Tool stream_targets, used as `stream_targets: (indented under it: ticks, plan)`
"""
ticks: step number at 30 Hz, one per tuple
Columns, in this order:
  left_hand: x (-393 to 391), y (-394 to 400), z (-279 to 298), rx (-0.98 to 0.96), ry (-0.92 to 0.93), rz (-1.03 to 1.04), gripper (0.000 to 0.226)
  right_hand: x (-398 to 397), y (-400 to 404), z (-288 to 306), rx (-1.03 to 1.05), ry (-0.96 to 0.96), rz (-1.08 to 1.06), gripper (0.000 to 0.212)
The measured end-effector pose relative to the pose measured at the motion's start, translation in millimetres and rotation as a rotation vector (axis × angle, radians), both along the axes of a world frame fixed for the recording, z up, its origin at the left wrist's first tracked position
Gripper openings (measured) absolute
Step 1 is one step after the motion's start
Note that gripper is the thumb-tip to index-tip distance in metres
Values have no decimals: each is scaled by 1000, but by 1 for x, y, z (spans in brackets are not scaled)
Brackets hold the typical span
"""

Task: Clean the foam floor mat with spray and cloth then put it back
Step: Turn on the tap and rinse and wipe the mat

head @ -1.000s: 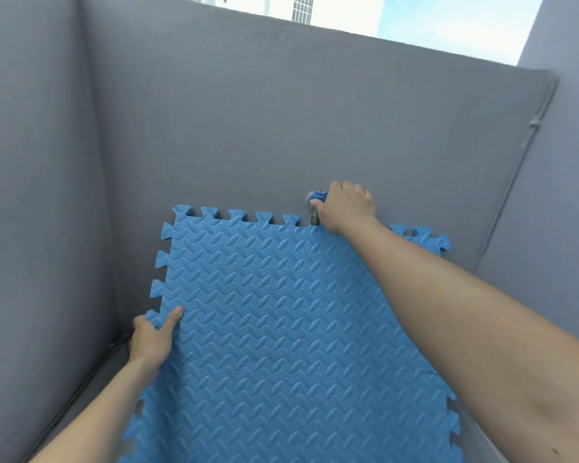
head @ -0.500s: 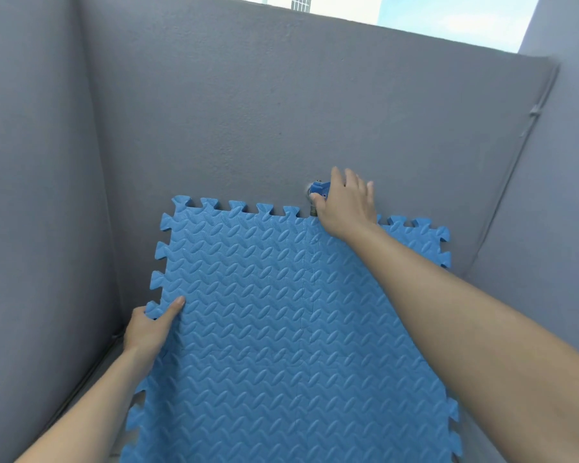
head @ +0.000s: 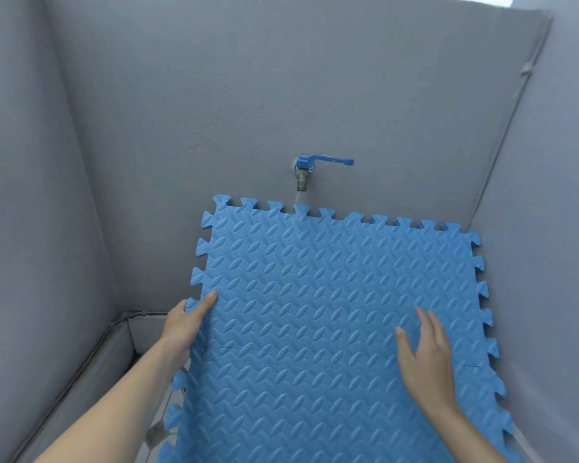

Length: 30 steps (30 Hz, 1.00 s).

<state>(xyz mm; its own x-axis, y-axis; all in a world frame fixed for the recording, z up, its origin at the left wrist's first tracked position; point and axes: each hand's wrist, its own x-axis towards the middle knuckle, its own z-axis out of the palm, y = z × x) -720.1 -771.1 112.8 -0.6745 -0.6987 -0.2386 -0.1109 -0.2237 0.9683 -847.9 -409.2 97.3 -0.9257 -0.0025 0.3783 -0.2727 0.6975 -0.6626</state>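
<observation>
Right hand (head: 427,355): withdrawn from the tap (head: 304,170), where it was placed a second ago, and now laid on the near right part of the foam mat (head: 331,312), fingers straight and slightly spread, nothing gripped. The tap, formerly covered by that hand, is now fully exposed: blue lever handle turned to the right, brass-coloured spout pointing down, a thin stream of water seen falling onto the mat's far edge. Left hand (head: 184,325): kept at the mat's left edge, thumb pressed on top, fingers wrapped under the border. Foam mat: blue, square, embossed with a leaf-like woven pattern, bordered by interlocking puzzle teeth; held tilted, far edge just below the tap, close to the grey wall (head: 214,95). Wall: rough, matte, plastered.
</observation>
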Motion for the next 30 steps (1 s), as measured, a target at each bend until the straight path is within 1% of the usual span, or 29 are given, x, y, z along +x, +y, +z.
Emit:
stream_targets:
  ticks: [3,4,5,6,8,9,12,14,16,18,19,20,21,22,23,25,27,28,29,30]
  plan:
    - [19,-26,-2,-40,-10,99,117,-1,-6,-21,35,-41,-100,60]
    - [31,-36,-2,-63,-3,128,116,-2,-11,-28,47,-51,-115,61]
    - [44,-44,-1,-80,-8,167,110,-3,-17,-34,59,-54,-111,62]
    - [60,-50,3,-91,-11,200,100,-3,-27,-41,75,-56,-93,62]
    - [91,-71,3,-49,21,274,75,2,-53,-50,120,-49,-33,64]
    - [104,-83,1,-23,50,292,71,6,-70,-53,143,-24,3,66]
    - [129,-122,-24,-31,76,350,84,17,-127,-49,177,95,87,70]
    - [131,-138,-37,-13,110,338,84,23,-171,-39,228,203,140,73]
    - [126,-114,-15,2,126,305,72,40,-222,-25,321,337,274,74]
    - [117,-101,-10,-10,129,267,46,60,-269,-15,470,542,545,71]
    - [111,-97,-11,-9,134,260,37,65,-287,-11,544,649,662,68]
    - [104,-95,-13,-1,136,260,34,63,-298,-5,601,714,731,65]
    - [96,-94,-17,-1,130,254,34,51,-301,3,616,747,731,62]
    - [88,-91,-19,2,107,250,36,31,-294,12,589,750,669,61]
    - [81,-90,-21,-17,79,256,41,6,-278,24,542,694,572,61]
    - [69,-89,-18,-42,47,272,60,-47,-225,43,477,505,327,63]
    - [57,-78,-15,-68,30,268,74,-89,-147,44,402,345,99,68]
    - [54,-70,-19,-54,44,244,75,-93,-108,34,349,269,18,72]
    - [48,-67,-20,-39,41,213,69,-92,-83,25,288,211,-45,78]
    - [42,-52,-38,1,14,172,60,-82,-53,-1,283,110,-98,84]
